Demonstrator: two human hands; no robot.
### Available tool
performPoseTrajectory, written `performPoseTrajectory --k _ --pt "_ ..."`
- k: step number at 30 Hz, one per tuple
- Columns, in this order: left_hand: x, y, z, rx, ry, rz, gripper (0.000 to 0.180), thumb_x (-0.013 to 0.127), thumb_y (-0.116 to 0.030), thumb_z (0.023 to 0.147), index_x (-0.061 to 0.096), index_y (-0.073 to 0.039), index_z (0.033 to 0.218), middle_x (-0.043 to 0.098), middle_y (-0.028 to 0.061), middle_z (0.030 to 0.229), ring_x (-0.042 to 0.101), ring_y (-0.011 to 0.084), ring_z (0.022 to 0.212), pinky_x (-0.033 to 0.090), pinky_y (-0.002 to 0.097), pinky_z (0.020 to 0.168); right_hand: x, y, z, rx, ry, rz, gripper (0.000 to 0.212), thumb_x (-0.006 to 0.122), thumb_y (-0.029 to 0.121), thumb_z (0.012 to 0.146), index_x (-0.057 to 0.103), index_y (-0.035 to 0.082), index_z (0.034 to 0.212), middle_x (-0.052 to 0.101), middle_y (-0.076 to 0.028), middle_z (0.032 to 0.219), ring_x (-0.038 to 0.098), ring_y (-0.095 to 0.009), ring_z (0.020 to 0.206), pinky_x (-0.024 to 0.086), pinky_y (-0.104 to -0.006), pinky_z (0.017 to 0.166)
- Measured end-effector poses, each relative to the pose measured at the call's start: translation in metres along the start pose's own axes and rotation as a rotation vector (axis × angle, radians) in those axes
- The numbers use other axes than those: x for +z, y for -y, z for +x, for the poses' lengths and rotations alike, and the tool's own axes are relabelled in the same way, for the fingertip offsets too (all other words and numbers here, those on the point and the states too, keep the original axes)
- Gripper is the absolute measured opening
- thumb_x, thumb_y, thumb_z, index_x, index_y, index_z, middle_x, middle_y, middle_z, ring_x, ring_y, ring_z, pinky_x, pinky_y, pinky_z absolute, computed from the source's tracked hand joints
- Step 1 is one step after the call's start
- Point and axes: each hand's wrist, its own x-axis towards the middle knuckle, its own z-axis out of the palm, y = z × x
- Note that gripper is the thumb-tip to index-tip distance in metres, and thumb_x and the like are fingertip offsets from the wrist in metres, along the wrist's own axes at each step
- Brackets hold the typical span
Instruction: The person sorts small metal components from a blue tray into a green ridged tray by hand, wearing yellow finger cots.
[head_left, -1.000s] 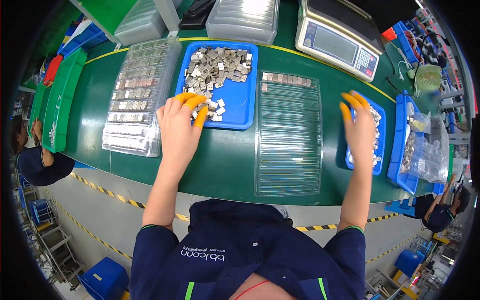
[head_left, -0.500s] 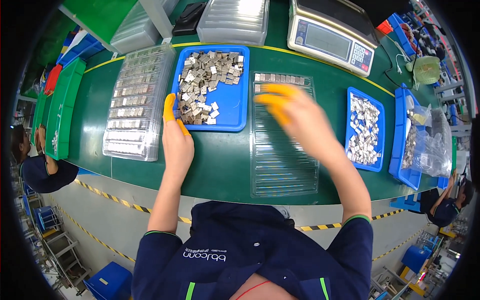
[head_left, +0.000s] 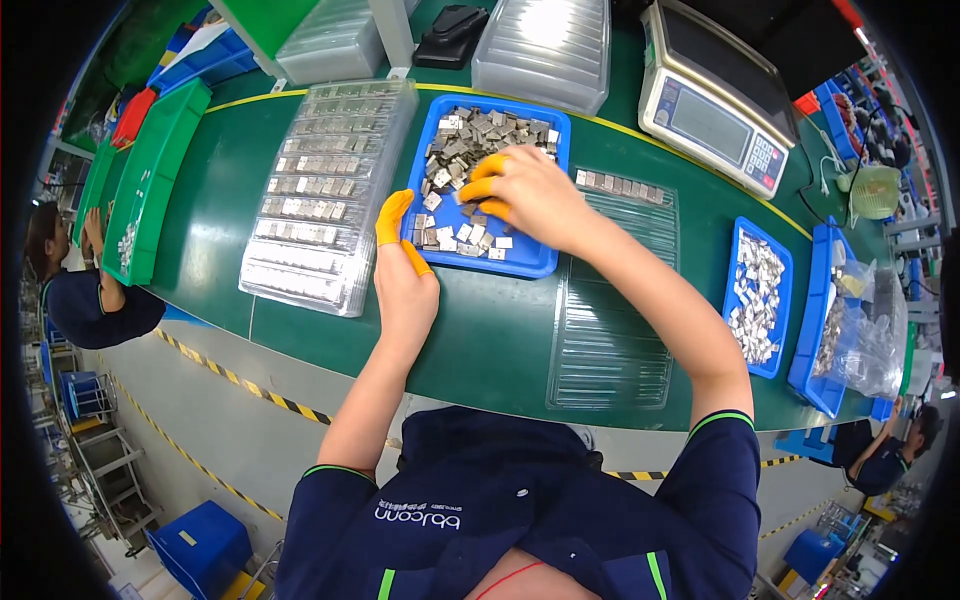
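Note:
A blue tray point(head_left: 520, 262) in front of me holds a pile of small flat silver metal parts point(head_left: 480, 132). At its near left corner is my left hand point(head_left: 405, 285), with yellow covers on its fingers. Its thumb and fingers close around the tray's rim. Over the middle of the tray, my right hand point(head_left: 530, 195) has its yellow-covered fingers bent together among the parts. A small metal part seems to be at its fingertips, partly hidden. My right forearm crosses a clear ribbed tray point(head_left: 612, 345), whose far row holds several metal parts point(head_left: 622, 187).
Stacked clear trays of parts point(head_left: 310, 210) stand left of the blue tray. Behind are more clear trays point(head_left: 545, 50) and a scale point(head_left: 705, 120). To the right sit a blue tray of silver parts point(head_left: 757, 290) and a blue bin point(head_left: 815, 385). Green bins point(head_left: 150, 190) and a co-worker point(head_left: 100, 300) are left.
My right hand has moved left from above the clear ribbed tray into the blue tray of parts. My left hand stays at that tray's left edge. The whole view has shifted.

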Motion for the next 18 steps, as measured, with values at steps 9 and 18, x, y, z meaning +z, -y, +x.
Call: performPoseTrajectory --k 9,18 --pt "0.003 0.003 -0.002 0.003 -0.012 0.126 0.049 0.031 0.017 0.079 0.037 0.002 0.125 0.048 0.0187 0.122 0.044 0.0297 0.119 0.032 0.0338 0.099 0.018 0.02 0.012 -0.126 0.026 0.091 0.022 0.065 0.021 0.074 0.067 0.019 0.096 0.057 -0.004 0.096 0.049 -0.023 0.093 0.038 -0.0351 0.084" --pt "0.003 -0.002 0.001 -0.044 -0.024 0.091 0.047 0.034 0.014 0.08 0.04 0.0 0.124 0.049 0.0186 0.121 0.048 0.0309 0.113 0.035 0.0335 0.095 0.004 0.015 -0.016 -0.054 0.17 0.564 0.015 0.065 0.015 0.077 0.068 0.012 0.091 0.058 -0.005 0.103 0.05 -0.024 0.098 0.039 -0.0358 0.089"
